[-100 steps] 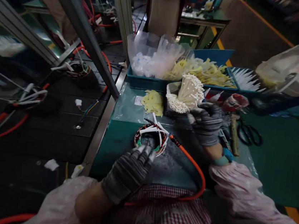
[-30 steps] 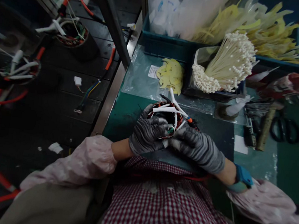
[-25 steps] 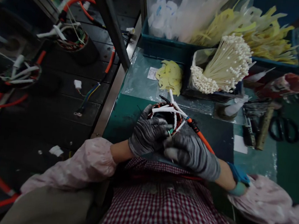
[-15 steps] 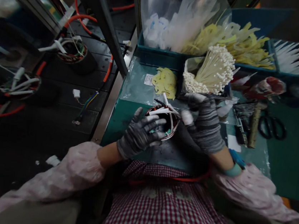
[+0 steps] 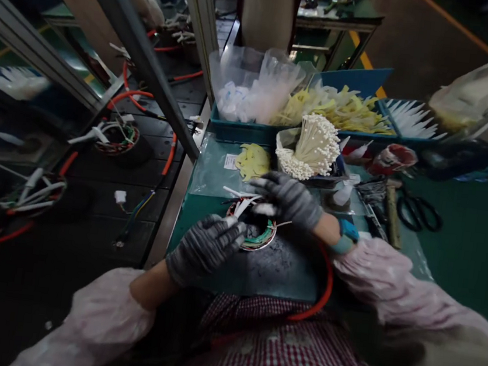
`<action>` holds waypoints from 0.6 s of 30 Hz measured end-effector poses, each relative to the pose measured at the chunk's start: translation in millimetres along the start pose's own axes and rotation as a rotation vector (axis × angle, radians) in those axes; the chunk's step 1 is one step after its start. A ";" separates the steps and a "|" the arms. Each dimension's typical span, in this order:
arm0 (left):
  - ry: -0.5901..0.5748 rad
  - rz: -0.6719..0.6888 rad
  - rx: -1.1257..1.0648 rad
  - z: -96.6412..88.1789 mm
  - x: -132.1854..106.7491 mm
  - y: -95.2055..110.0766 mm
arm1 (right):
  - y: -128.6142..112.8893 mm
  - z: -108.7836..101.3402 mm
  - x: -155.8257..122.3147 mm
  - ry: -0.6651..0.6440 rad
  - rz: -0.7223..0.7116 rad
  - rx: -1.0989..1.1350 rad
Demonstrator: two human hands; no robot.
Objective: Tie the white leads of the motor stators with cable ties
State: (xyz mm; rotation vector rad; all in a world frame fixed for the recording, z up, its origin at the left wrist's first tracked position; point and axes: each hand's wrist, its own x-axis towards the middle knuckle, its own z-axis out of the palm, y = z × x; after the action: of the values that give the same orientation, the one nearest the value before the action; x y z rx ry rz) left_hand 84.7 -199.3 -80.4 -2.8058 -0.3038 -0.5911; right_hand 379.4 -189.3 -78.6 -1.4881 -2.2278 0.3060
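Note:
A motor stator (image 5: 259,242) with green and reddish wire windings stands on the bench in front of me, with white sleeves (image 5: 241,205) sticking up from its rim. My left hand (image 5: 206,248), in a grey striped glove, is at its near left side. The left fingers are closed at the lower end of a white sleeve. Over the far right rim is my right hand (image 5: 291,201), gloved too and slightly blurred. Its thumb is apart from its fingers, beside the sleeves, and nothing shows between them. The hands partly hide the rim.
Behind the stator are yellow film pieces (image 5: 253,162) and a box of white-tipped ties (image 5: 314,147). Bins (image 5: 243,131) of film line the back. Scissors (image 5: 420,212) and a hammer (image 5: 392,214) lie right. More stators (image 5: 119,139) stand left, past a metal post (image 5: 140,48).
My left hand has gone from spread fingers over the stator to closed fingers at a sleeve. My right hand has moved left over the rim. The stator has turned, and the view has tilted up.

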 end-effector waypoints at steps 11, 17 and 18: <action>0.152 -0.118 -0.233 45.2 -4.6 1.8 | 32.3 -11.1 -32.9 0.449 0.381 -0.255; 0.293 -0.297 -0.118 47.8 7.4 32.5 | 22.4 -21.6 -31.6 0.490 0.262 -0.057; 0.295 -0.315 -0.114 49.0 7.8 36.0 | 19.6 -27.3 -34.2 0.524 0.256 0.010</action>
State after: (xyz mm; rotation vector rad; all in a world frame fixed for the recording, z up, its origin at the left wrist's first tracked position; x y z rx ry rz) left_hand 118.7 -217.9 -127.9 -2.7402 -0.6749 -1.1091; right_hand 419.5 -214.5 -70.9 -1.6248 -1.6293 -0.0033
